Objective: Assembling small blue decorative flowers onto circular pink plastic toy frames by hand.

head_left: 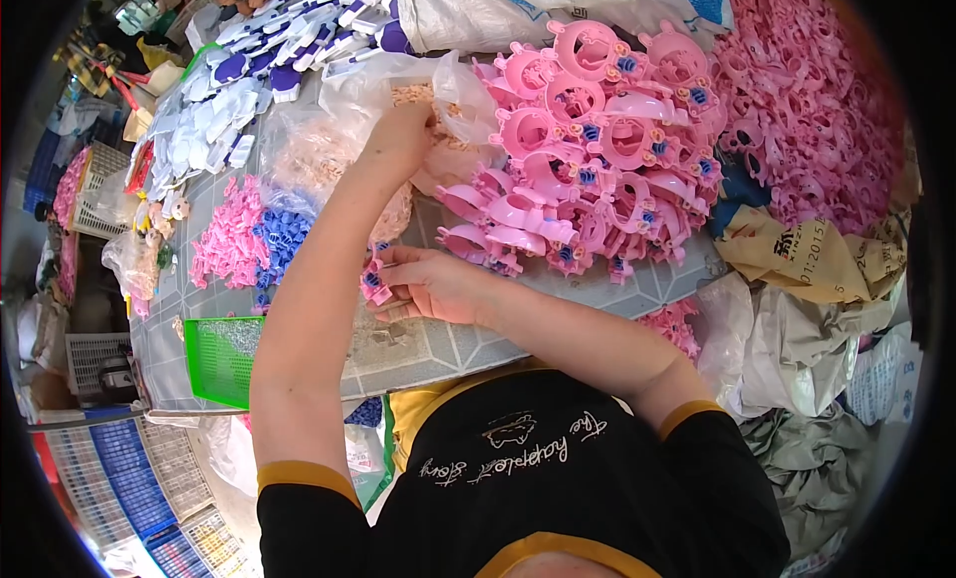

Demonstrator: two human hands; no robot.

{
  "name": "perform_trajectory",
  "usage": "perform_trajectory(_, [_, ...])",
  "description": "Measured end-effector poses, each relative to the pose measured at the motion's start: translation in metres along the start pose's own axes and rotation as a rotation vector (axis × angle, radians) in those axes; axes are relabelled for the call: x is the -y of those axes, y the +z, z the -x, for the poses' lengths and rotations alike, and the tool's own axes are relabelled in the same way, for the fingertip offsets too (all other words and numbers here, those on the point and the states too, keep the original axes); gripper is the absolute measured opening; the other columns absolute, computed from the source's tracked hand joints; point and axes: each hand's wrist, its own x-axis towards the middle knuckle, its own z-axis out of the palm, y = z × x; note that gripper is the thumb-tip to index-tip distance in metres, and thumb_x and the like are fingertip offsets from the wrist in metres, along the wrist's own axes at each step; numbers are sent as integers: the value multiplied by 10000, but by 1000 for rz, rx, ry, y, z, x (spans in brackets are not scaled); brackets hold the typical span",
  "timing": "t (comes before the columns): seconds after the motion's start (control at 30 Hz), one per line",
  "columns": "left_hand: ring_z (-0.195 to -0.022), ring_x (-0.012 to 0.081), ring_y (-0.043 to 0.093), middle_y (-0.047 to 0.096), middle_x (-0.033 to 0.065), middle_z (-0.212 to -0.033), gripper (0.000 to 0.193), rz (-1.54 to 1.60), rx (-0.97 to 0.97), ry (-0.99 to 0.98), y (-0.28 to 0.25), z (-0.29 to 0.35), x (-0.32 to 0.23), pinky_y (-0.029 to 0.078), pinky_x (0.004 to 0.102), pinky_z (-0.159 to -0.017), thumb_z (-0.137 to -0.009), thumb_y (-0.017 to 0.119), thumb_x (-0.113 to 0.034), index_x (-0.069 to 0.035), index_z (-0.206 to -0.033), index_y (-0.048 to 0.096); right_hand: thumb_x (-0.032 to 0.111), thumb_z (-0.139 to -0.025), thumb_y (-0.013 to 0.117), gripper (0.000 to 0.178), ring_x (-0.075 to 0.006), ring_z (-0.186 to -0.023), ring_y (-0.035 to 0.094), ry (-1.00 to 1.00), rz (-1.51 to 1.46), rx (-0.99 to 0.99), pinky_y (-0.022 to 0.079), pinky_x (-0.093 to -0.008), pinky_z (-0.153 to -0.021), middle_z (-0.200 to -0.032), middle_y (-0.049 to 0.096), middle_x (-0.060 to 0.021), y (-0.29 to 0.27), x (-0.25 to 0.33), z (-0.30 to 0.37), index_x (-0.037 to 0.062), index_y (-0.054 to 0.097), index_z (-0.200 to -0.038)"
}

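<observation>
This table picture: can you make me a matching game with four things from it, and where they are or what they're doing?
Things:
1. green tray
2. left hand
3. right hand
4. white-and-purple parts

Match with:
A. holding a small pink-and-blue piece
B. heaped at the far left of the table
C. at a see-through bag of tan bits
D. on the near left of the table

Pairs: 1-D, 2-C, 3-A, 4-B

The pink animal-face frames (637, 107) are smooth, glossy plastic; the small pink-and-blue piece (376, 288) looks like plastic too. The clear bag (468, 88) is thin, crinkled, shiny film. The green basket (221, 364) is perforated plastic. The brown sack (772, 251) resembles matt, creased paper; the black T-shirt (568, 468) is matt cloth.
</observation>
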Motion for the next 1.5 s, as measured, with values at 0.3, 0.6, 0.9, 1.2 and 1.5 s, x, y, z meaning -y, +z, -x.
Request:
perform_trajectory(0.3, [-890,213,716,754,126,-970,173,350,-443,16,-75,119,-36,552,319,-815,-923,690,-64,2,-1076,738,166,-1041,570,273,-227,-1033,705,-71,-79,12,587,-415,-930,-1149,685,-69,-1,5,0,89,556,-1302])
perform_trajectory(0.6, [-863,253,709,749,127,-928,132,240,-596,-164,-52,252,-48,553,340,-785,-846,749,-16,-2,-978,747,252,-1079,514,390,-230,-1103,682,-53,-6,118,553,-408,-1018,-1267,655,-63,1,3,-1,91,515,-1435])
perform_trajectory(0.9, [-872,310,682,729,133,-922,166,103,-618,-48,-35,260,-46,542,384,-775,-805,746,9,-14,-969,741,238,-1083,503,406,-238,-1113,677,3,-1,151,550,-414,-1030,-1273,649,-87,4,-1,-1,47,504,-1441])
perform_trajectory(1.2, [-874,321,680,720,131,-918,157,179,-601,5,-38,246,-34,546,399,-774,-792,747,15,-18,-946,740,276,-1082,514,326,-232,-1014,703,26,-54,195,581,-418,-978,-1141,689,-85,-1,0,-1,58,564,-1318])
perform_trajectory(1.5, [-898,310,682,719,130,-949,158,218,-294,190,-61,237,-18,546,390,-797,-810,733,23,-8,-965,728,349,-1109,424,435,-222,-946,713,128,-80,148,614,-401,-917,-1146,682,-141,-13,1,0,16,517,-1371])
